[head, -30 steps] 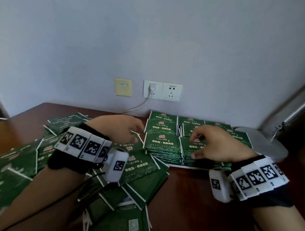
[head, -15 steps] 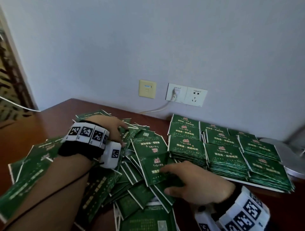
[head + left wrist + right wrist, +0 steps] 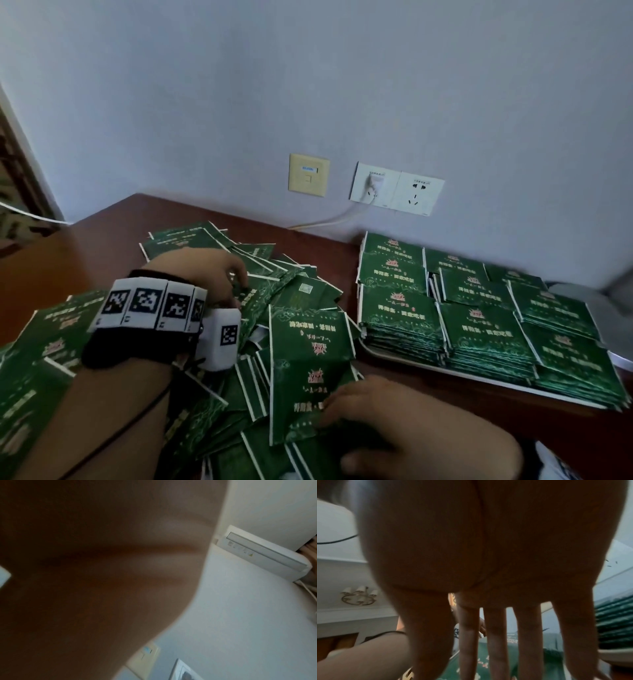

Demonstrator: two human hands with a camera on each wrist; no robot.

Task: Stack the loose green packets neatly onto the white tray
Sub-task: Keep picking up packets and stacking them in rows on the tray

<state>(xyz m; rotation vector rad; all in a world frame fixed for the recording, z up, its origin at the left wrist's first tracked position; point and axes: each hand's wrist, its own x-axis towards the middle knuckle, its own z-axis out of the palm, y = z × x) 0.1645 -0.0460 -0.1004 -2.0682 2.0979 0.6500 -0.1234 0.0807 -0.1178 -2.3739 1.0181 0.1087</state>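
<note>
Right grip [image 3: 407,425] spread flat, fingers straight, pressing on a loose green packet [image 3: 308,387] at the near edge of the heap; seen from the right wrist, straight fingers [image 3: 498,635] reaching down onto green print. Left grip [image 3: 209,270] curled into the far side of the loose green packets [image 3: 191,404], fingertips buried among them; whether clamped on one, impossible to tell, the left wrist view blocked by skin. Heaped in disorder across the left of the bench [image 3: 404,380], well over half the job apparently still waiting. Already squared up on the white tray [image 3: 455,371] to the right, just beside the heap: neat stacks of packets [image 3: 479,329] in rows, several layers deep. Behind, wall sockets [image 3: 397,188] with one plug in. Likely next: gathering and squaring another handful for the tray.
</note>
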